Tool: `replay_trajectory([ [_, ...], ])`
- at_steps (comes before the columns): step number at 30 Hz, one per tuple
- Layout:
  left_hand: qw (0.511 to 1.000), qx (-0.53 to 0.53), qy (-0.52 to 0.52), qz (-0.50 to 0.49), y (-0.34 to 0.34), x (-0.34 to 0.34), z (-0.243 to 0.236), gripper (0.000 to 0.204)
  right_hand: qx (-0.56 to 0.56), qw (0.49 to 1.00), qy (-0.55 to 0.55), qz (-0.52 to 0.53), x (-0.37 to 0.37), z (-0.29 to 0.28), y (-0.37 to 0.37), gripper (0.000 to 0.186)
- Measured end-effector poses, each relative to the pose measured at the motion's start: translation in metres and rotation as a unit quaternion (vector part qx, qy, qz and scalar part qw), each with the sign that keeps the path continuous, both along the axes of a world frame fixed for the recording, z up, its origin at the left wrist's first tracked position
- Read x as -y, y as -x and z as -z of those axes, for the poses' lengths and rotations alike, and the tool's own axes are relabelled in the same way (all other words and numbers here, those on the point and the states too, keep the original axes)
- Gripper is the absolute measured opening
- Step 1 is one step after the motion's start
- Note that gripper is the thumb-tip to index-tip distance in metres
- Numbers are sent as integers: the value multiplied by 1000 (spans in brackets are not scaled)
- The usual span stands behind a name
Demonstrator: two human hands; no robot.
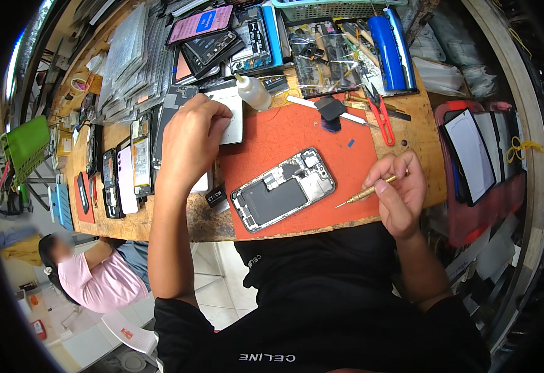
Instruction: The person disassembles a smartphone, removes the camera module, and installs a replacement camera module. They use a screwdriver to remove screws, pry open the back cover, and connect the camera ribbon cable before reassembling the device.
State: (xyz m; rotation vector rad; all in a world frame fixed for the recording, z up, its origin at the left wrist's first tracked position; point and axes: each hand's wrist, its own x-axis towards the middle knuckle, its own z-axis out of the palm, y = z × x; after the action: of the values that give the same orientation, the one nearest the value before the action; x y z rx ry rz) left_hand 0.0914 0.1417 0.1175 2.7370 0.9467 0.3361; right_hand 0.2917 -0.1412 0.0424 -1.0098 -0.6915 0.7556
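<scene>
Far left, I see a green plastic basket [24,149], then a seated person in a pink shirt [101,278] beyond the bench. Next on the wood: a lavender phone back [125,174] beside an opened phone with a yellowish battery [141,160]. Left hand [191,133] reaches over the bench, fingers curled at a white flat panel [229,96]; I can't tell whether they grip it. White squeeze bottle [255,93] just right of that. Opened smartphone [285,191], black battery showing, lies diagonally on the orange-red mat [265,133], between both hands. Right hand [402,193]: thumb and fingers clamped on a brass precision screwdriver [365,192], tip leftward, just beside the phone's right end. Red-handled cutters [384,121] lie farther back, near a blue cylinder [388,53].
</scene>
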Motion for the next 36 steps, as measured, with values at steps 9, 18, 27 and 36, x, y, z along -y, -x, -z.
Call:
replay_trajectory([
  [9, 997, -8, -43, 63, 4, -7, -5, 13, 14, 1000, -7, -7, -2, 2, -1, 25],
  [18, 994, 93, -52, -35, 15, 4, -13, 18, 7, 1000, -1, -13, -2, 0, -2, 25],
  [27, 967, 245, -7, -70, 36, 119, 26, 19, 220, 975, 40, 9, -17, -28, 6, 26],
  [36, 939, 319, 14, -126, 59, 146, 66, 12, 443, 894, 62, -42, -47, -51, 11, 21],
])
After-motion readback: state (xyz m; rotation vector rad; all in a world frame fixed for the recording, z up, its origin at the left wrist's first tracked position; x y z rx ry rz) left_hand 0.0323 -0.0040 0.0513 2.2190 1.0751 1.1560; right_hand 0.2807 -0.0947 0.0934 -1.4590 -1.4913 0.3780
